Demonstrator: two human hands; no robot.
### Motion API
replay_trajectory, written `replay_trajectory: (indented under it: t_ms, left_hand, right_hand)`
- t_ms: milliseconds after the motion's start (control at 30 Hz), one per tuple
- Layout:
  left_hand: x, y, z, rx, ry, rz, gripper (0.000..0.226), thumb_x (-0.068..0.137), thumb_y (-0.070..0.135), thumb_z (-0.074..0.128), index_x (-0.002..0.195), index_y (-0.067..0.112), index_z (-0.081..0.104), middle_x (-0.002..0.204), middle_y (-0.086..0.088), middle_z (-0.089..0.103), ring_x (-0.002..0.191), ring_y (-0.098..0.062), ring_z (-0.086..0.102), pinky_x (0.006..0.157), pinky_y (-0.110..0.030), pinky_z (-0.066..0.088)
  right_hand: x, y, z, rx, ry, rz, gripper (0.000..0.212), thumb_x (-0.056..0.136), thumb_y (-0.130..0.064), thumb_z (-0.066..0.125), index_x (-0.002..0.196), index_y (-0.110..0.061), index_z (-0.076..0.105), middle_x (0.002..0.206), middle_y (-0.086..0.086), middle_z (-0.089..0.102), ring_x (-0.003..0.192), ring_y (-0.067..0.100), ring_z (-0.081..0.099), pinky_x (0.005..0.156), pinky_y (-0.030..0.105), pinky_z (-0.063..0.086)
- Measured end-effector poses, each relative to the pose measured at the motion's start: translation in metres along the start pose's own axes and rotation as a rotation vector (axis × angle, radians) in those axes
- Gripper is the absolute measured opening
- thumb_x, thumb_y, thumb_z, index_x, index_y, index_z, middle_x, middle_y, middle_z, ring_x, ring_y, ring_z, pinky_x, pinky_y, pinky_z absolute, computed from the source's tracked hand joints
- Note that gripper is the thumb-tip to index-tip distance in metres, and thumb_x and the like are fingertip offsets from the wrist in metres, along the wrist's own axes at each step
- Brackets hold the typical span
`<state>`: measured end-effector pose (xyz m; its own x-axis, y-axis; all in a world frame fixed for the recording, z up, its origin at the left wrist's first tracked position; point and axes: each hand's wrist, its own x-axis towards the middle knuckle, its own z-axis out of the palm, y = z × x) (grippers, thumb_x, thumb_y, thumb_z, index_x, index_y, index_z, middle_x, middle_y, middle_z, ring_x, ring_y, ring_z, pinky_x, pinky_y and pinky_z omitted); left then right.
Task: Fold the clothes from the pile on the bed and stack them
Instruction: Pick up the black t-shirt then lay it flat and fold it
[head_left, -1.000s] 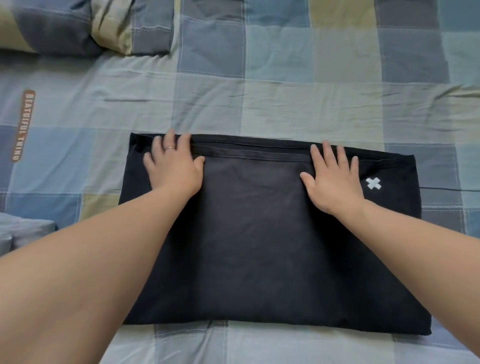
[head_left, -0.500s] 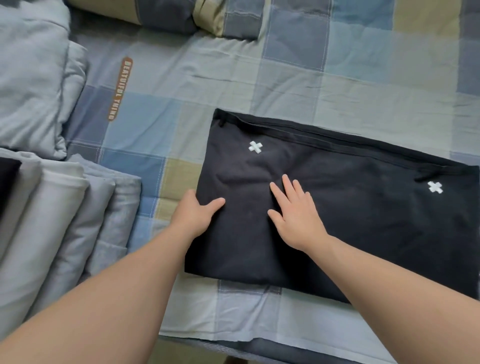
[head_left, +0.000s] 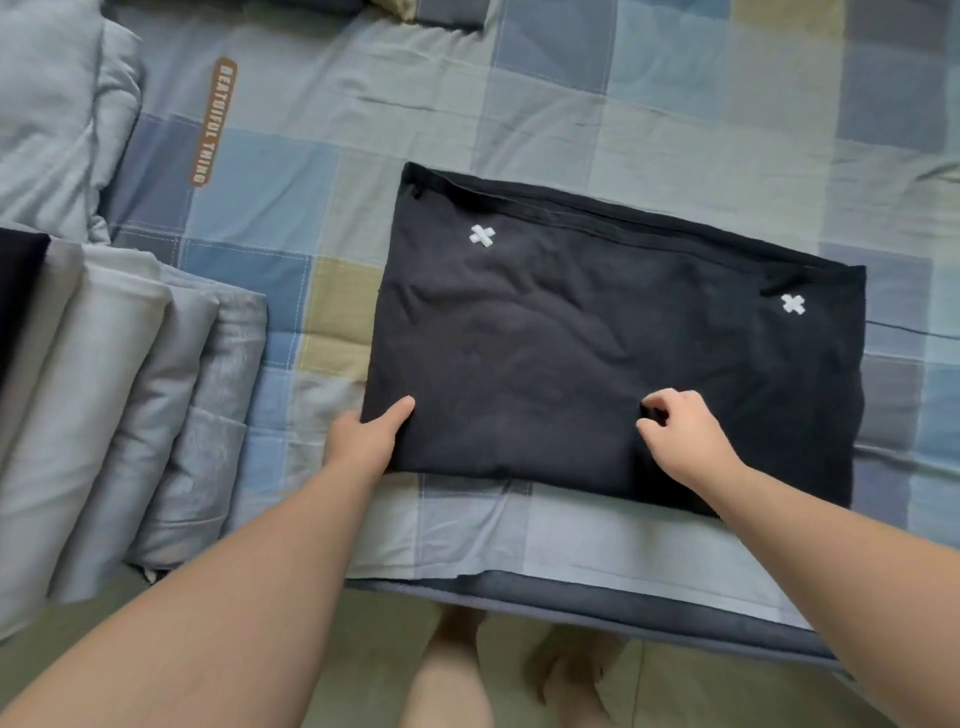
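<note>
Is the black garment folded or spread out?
Folded: the black garment lies as a flat rectangle with layered edges along its far side. The left hand grips its near-left corner; the right hand pinches its fabric.

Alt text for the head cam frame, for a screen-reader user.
A folded black garment with two white crosses lies flat on a checked bedsheet. The left hand holds its near left corner, thumb on top, while the right hand pinches the fabric close to the near edge. Folded grey textiles lie to the left.
</note>
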<state>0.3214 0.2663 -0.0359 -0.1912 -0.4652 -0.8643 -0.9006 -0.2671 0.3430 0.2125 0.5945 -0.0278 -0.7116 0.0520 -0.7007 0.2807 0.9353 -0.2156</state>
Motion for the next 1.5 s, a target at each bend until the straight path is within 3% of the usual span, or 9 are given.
replay_trajectory:
  t_ms: [100,267,433,500,567,800,1133,1333,1500]
  left_hand:
    - [-0.020,-0.024,0.013,-0.364,-0.064,-0.239,0.050,0.084,0.047,0.078,0.122,0.021,0.057,0.114,-0.002,0.070,0.092,-0.023,0.070,0.077,-0.036,0.056]
    - [-0.031,-0.049,0.053,-0.590,-0.157,-0.211,0.052,0.098,0.041,0.062,0.144,0.020,0.047,0.134,-0.003,0.061,0.123,-0.020,0.060,0.093,-0.035,0.048]
    - [-0.019,-0.052,0.074,-0.610,-0.099,-0.128,0.042,0.100,0.034,0.061,0.140,0.023,0.051,0.126,0.002,0.067,0.087,-0.016,0.071,0.082,-0.037,0.057]
    - [-0.013,-0.056,0.076,-0.604,-0.058,-0.112,0.039,0.101,0.031,0.060,0.138,0.024,0.052,0.122,0.003,0.069,0.079,-0.015,0.072,0.076,-0.038,0.061]
    - [-0.011,-0.059,0.076,-0.600,-0.027,-0.090,0.037,0.101,0.029,0.061,0.137,0.023,0.052,0.118,0.003,0.069,0.081,-0.016,0.072,0.059,-0.037,0.061]
    - [-0.047,-0.071,0.066,-0.580,-0.003,-0.101,0.036,0.102,0.029,0.059,0.137,0.023,0.053,0.116,0.002,0.069,0.086,-0.016,0.070,0.054,-0.034,0.058]
    - [-0.162,-0.103,0.010,-0.571,0.036,-0.204,0.035,0.104,0.021,0.054,0.139,0.018,0.053,0.111,-0.001,0.067,0.083,-0.016,0.066,0.081,-0.035,0.055]
    - [-0.175,-0.030,0.004,-0.601,0.051,-0.152,0.028,0.101,0.021,0.052,0.128,0.018,0.059,0.097,0.001,0.069,0.081,-0.013,0.069,0.058,-0.030,0.051]
    - [-0.150,0.054,0.021,-0.551,0.070,-0.097,0.021,0.098,0.023,0.057,0.116,0.016,0.064,0.091,0.002,0.070,0.079,-0.010,0.069,0.075,-0.029,0.054]
  right_hand:
    - [-0.024,0.059,-0.001,0.256,-0.001,0.315,0.012,0.095,-0.026,0.057,0.104,-0.019,0.059,0.101,0.003,0.061,0.091,0.024,0.055,0.078,0.035,0.045]
    - [-0.050,0.153,0.005,0.692,0.048,0.655,0.025,0.095,-0.036,0.059,0.102,-0.012,0.056,0.077,0.005,0.054,0.066,0.025,0.053,0.069,0.040,0.050]
    - [-0.037,0.182,0.001,1.439,0.096,0.701,0.054,0.096,-0.036,0.066,0.141,-0.013,0.047,0.135,0.014,0.057,0.117,0.027,0.063,0.095,0.040,0.054]
    - [-0.028,0.185,0.004,1.601,0.103,0.681,0.055,0.097,-0.029,0.066,0.146,-0.016,0.045,0.146,0.009,0.051,0.117,0.025,0.062,0.087,0.038,0.056]
    - [-0.024,0.184,0.005,1.622,0.100,0.683,0.045,0.099,-0.021,0.063,0.141,-0.016,0.050,0.140,0.006,0.058,0.102,0.021,0.066,0.068,0.034,0.055]
    - [-0.054,0.191,-0.004,1.578,0.150,0.704,0.037,0.097,-0.014,0.065,0.133,-0.012,0.056,0.115,0.004,0.069,0.088,0.016,0.068,0.048,0.029,0.054]
    - [-0.169,0.192,-0.041,1.495,0.116,0.779,0.027,0.099,-0.015,0.062,0.126,-0.013,0.059,0.104,0.002,0.068,0.084,0.014,0.066,0.043,0.022,0.053]
    - [-0.159,0.143,-0.094,1.530,0.167,0.705,0.026,0.102,-0.017,0.054,0.127,-0.012,0.058,0.095,0.002,0.065,0.080,0.012,0.065,0.049,0.026,0.054]
    - [-0.103,0.100,-0.137,1.587,0.267,0.675,0.030,0.100,-0.017,0.052,0.129,-0.012,0.058,0.095,0.006,0.067,0.079,0.016,0.068,0.041,0.025,0.053]
